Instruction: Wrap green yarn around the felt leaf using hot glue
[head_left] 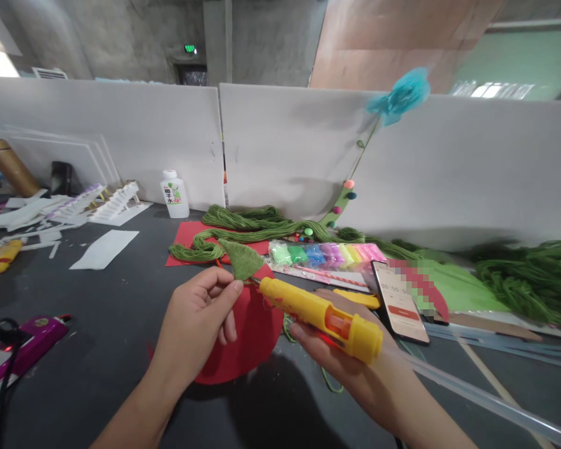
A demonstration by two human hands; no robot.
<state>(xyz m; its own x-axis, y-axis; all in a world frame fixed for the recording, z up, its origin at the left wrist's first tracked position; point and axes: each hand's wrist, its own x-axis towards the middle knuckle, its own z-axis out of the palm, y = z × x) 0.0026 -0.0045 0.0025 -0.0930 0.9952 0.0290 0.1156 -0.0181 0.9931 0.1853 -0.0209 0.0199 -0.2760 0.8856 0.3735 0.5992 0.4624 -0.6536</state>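
My left hand (pixel 204 312) pinches a green leaf-shaped piece (pixel 243 260) that looks wrapped in yarn, near its lower edge. Around the handle of a yellow hot glue gun (pixel 322 318) my right hand (pixel 336 362) is closed, its fingers partly hidden beneath the tool. The nozzle points left at the bottom of the green piece; whether it touches cannot be made out. From the gun's back end a long clear glue stick (pixel 486 393) runs off to the lower right. Below both hands lies a red rounded sheet (pixel 243 349) on the dark table.
Green yarn skeins (pixel 257 218) lie behind the hands, beside a bag of coloured packets (pixel 325 254). To the right is a phone (pixel 399 305). A white bottle (pixel 174 194) stands at the divider; a purple power strip (pixel 32 349) is at left.
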